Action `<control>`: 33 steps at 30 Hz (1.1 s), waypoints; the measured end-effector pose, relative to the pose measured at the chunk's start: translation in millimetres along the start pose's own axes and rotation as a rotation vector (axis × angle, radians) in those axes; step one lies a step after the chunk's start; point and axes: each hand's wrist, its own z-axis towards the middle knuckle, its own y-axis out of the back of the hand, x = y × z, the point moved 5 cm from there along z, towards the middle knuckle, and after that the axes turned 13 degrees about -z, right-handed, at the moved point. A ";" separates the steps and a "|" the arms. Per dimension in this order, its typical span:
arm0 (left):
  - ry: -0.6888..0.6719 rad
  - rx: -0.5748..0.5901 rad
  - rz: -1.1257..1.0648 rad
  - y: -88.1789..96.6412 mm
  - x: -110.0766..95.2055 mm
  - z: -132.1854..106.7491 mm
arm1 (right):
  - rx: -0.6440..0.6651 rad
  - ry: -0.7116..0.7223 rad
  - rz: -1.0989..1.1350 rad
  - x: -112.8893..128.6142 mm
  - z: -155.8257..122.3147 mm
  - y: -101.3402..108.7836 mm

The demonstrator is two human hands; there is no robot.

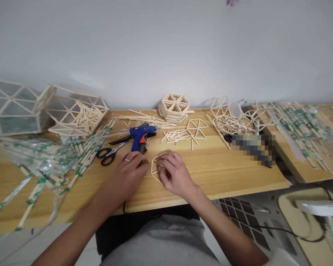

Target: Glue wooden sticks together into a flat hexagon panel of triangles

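Note:
A small hexagon of thin wooden sticks (154, 162) lies flat on the wooden table (216, 173) right in front of me. My left hand (131, 166), with a ring on one finger, rests curled against the hexagon's left edge. My right hand (174, 171) lies over its right side, fingers bent and pressed onto the sticks. Just behind my hands stands a blue glue gun (140, 136) with an orange trigger.
Black scissors (109, 153) lie left of the glue gun. Loose sticks (174, 136), a flat stick hexagon (197, 128) and a stacked hexagon frame (174, 105) sit behind. Wrapped chopsticks (39, 159) and large stick frames (74, 112) fill the left; more frames and packets lie right.

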 end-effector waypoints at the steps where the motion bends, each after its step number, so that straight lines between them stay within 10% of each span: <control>1: -0.010 0.002 0.004 -1.0 0.4 0.2 | 0.004 -0.001 -0.006 0.0 -0.2 -0.5; 27: -0.016 -0.017 -0.114 -3.9 2.2 3.2 | 0.020 -0.008 0.024 -0.9 1.3 -1.2; 33: 0.029 0.049 -0.130 -1.6 0.3 4.5 | -0.119 -0.305 0.263 -24.3 3.1 6.6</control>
